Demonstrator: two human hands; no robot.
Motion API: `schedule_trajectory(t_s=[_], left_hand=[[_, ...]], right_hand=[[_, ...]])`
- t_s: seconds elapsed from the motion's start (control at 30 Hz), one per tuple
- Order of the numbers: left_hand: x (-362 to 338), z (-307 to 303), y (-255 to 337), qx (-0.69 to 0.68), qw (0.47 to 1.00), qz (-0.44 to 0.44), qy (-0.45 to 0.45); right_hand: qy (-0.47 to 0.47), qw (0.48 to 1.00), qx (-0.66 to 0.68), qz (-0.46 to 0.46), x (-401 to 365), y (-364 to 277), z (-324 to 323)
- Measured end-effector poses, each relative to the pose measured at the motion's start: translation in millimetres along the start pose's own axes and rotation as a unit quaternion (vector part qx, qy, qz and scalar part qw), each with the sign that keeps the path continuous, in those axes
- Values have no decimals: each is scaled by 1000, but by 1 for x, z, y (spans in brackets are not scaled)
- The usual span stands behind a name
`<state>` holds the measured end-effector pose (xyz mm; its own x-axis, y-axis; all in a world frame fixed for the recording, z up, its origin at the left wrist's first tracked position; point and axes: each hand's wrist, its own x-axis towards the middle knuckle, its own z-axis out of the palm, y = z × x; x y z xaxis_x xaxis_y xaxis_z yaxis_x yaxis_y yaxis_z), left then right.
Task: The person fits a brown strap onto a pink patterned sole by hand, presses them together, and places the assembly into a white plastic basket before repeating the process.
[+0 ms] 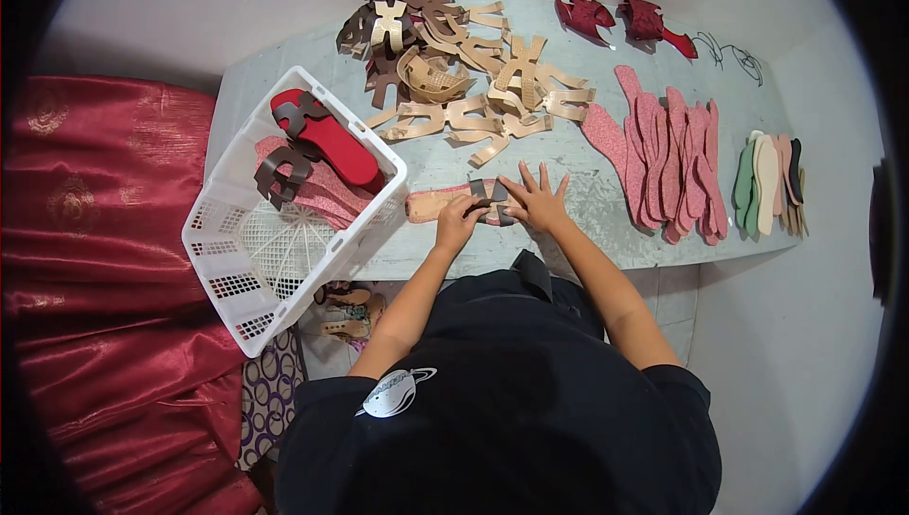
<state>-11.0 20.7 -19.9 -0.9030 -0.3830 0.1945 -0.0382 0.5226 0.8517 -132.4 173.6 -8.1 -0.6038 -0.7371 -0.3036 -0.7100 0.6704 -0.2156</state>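
A sandal sole point(428, 207) lies across the table in front of me, its upturned face tan with a pink edge. Dark brown strap ends point(490, 187) are folded over its right half. My left hand point(458, 225) is closed in a pinch at the strap, on the near side of the sole. Resting on the sole's right end, my right hand point(542, 203) has its fingers spread, the thumb by the strap. My fingers hide part of the strap and that end of the sole.
At left, a white plastic basket point(356, 195) holds a red sole and dark straps. Tan and brown strap uppers point(445, 117) are piled behind. Pink soles point(670, 165) lie right, beside coloured soles point(765, 184). Red uppers point(583, 19) and a black cord point(743, 61) lie farther back.
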Motion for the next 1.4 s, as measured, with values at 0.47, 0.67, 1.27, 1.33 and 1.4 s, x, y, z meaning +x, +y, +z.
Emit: schedule_trajectory(t_s=[0.47, 0.67, 1.27, 1.33, 1.4], left_hand=[[1, 6, -6, -135, 988, -79, 18], [1, 6, -5, -101, 992, -34, 61], [-3, 7, -9, -38, 998, -4, 45], [-3, 7, -9, -34, 998, 0, 45], [-3, 6, -8, -28, 999, 5, 46]], right_hand=[[-13, 1000, 0, 5, 0, -1, -3], [3, 1000, 5, -7, 0, 1, -1], [-6, 1000, 0, 2, -1, -1, -4], [-3, 1000, 1, 3, -2, -2, -4], [-7, 1000, 3, 4, -2, -2, -6]])
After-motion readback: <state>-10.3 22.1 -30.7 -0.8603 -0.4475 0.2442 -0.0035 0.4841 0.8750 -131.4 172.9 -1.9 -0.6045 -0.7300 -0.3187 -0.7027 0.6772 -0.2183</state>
